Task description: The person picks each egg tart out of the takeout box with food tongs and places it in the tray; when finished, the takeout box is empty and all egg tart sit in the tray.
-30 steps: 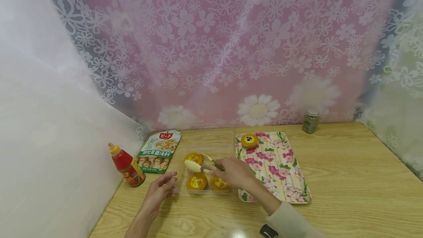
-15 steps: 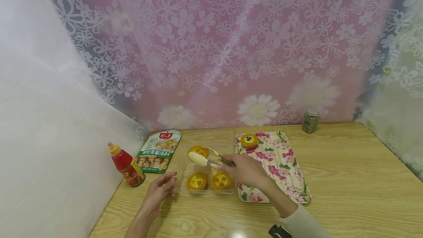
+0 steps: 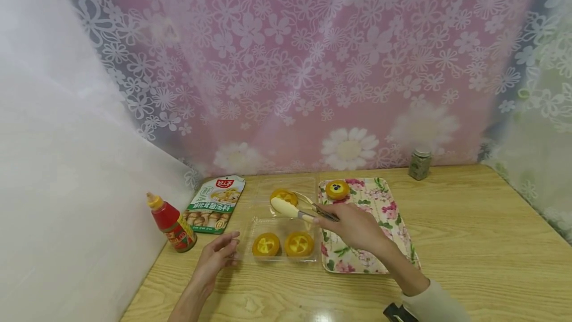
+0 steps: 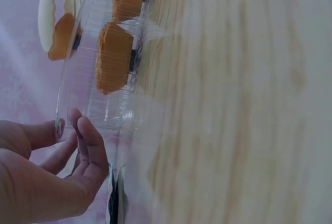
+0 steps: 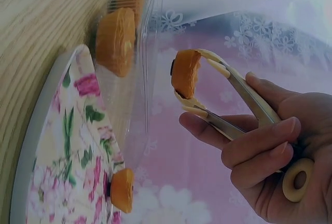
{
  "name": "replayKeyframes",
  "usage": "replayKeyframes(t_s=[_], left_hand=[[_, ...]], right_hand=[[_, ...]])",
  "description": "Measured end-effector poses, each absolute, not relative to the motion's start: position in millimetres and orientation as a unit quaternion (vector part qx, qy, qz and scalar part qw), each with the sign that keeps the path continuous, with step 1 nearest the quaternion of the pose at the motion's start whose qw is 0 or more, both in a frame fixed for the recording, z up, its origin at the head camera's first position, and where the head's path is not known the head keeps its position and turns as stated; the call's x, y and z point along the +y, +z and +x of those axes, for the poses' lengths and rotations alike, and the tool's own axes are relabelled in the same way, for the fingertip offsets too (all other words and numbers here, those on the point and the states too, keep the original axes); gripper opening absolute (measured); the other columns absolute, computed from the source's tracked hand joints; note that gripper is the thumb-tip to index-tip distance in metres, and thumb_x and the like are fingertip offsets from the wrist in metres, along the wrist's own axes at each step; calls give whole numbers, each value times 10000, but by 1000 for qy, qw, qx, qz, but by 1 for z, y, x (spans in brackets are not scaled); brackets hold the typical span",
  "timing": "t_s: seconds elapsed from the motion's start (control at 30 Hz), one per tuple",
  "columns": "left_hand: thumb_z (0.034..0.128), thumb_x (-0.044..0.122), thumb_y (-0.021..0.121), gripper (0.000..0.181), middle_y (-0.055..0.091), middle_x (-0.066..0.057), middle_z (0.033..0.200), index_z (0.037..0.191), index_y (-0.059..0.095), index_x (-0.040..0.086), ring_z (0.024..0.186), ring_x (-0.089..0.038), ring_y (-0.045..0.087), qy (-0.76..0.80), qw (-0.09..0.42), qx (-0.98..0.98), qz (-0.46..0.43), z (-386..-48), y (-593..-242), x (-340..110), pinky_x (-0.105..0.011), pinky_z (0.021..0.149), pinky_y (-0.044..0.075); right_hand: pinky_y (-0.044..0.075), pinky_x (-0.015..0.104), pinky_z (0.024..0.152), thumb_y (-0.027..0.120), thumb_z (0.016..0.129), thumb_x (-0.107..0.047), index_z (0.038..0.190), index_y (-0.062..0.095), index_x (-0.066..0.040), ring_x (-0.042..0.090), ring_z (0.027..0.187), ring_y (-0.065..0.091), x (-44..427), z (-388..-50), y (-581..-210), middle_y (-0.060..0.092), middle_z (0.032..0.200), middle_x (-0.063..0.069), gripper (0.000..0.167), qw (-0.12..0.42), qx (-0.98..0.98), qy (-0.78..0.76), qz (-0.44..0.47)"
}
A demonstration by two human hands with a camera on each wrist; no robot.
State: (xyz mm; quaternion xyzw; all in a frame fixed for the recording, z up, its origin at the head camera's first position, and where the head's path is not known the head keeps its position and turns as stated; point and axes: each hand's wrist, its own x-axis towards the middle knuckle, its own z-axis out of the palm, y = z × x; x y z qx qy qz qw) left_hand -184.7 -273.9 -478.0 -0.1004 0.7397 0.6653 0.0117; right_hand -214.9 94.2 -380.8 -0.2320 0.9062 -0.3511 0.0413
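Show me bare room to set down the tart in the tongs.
Most of the flowered tray, nearer you than its tart; also the table right of the tray, nearer than the jar. Crowded: the left, with box, packet, bottle and left hand.

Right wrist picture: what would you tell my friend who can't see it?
A right hand grips tongs that hold an egg tart in the air. Nearby, a flower-patterned tray bears a second tart, and a clear plastic box holds two more tarts.

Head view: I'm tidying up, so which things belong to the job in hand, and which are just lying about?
Seemingly in the job:
tongs
tarts
clear box
tray

Apparently lying about, untouched:
bottle
pouch
jar
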Motion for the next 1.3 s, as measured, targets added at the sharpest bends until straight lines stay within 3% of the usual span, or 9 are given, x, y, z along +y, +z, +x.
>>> replayKeyframes(t_s=[0.13, 0.33, 0.63, 0.77, 1.0, 1.07, 1.17, 1.3], left_hand=[[1072, 145, 600, 401, 599, -199, 1310, 1442, 584, -7, 921, -275, 678, 664, 10, 741, -102, -184, -477, -274, -359, 759, 611], [1075, 126, 588, 393, 601, -188, 1304, 1447, 583, 1, 927, -271, 669, 665, 13, 740, -103, -185, -478, -274, -364, 768, 609], [1076, 151, 595, 394, 598, -185, 1303, 1437, 589, -5, 922, -264, 667, 663, 8, 741, -102, -184, -479, -275, -375, 768, 609], [1074, 141, 594, 396, 590, -193, 1323, 1447, 584, 7, 937, -270, 674, 666, 16, 739, -100, -185, -479, -275, -349, 774, 607], [1076, 163, 595, 413, 579, -221, 1340, 1451, 574, -7, 950, -267, 663, 663, 16, 743, -88, -184, -477, -274, -341, 772, 609], [1076, 168, 596, 413, 578, -224, 1346, 1449, 576, -8, 954, -261, 656, 662, 14, 744, -89, -184, -477, -274, -346, 774, 609], [1075, 166, 597, 403, 581, -219, 1348, 1442, 586, 2, 952, -258, 653, 661, 14, 744, -94, -184, -476, -274, -350, 778, 608], [1071, 155, 600, 389, 590, -204, 1341, 1435, 599, 17, 945, -267, 660, 662, 15, 743, -99, -185, -477, -274, -356, 782, 603]], right_hand=[[218, 243, 437, 609, 1047, -453, 1491, 585, -108, 95, 459, 285, 109, -216, -380, 461, 587, -79, 564, 36, 909, -348, -228], [212, 229, 417, 581, 1057, -474, 1526, 534, -89, 93, 430, 244, 131, -218, -378, 315, 527, -74, 608, 31, 908, -356, -218], [248, 222, 395, 561, 1064, -489, 1532, 505, -28, 90, 422, 271, 164, -222, -378, 393, 544, -40, 659, 40, 911, -360, -198], [264, 224, 385, 557, 1071, -471, 1538, 478, 6, 88, 418, 274, 182, -225, -382, 528, 607, -10, 672, 44, 914, -357, -188], [365, 290, 362, 539, 1080, -476, 1548, 436, 47, 120, 393, 358, 217, -228, -387, 733, 986, 139, 709, 42, 922, -347, -168], [392, 315, 352, 529, 1080, -492, 1553, 422, 54, 136, 377, 377, 227, -229, -388, 742, 1004, 155, 730, 45, 924, -346, -159], [401, 328, 355, 506, 1082, -519, 1563, 396, 60, 136, 380, 372, 241, -232, -389, 708, 882, 110, 761, 49, 928, -338, -148], [405, 336, 359, 476, 1087, -536, 1570, 375, 68, 133, 388, 360, 256, -234, -390, 491, 641, 21, 780, 51, 933, -328, -137]])
